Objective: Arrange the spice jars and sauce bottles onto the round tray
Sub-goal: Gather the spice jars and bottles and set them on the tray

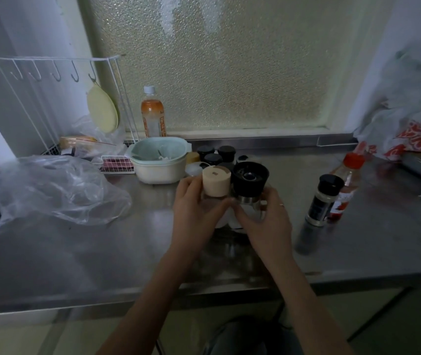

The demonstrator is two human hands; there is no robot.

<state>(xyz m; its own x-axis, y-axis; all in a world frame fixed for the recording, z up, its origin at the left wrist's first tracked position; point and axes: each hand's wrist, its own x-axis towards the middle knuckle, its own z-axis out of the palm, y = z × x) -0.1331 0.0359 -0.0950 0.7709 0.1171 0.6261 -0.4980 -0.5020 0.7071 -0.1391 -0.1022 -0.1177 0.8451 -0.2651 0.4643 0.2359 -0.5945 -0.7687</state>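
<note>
My left hand is wrapped around the cream-capped jar and my right hand around the black-topped grinder, both held side by side over the steel counter; the round tray is mostly hidden under my hands. Right of the grinder stand a black-capped spice jar and red-capped sauce bottle. Behind it, three black-lidded jars beside a lidded green tub.

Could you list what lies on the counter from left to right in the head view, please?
Clear plastic bag → mint-rimmed tub → beige-capped jar in the left hand → black-topped grinder in the right hand → black-capped spice jar → red-capped sauce bottle.
</note>
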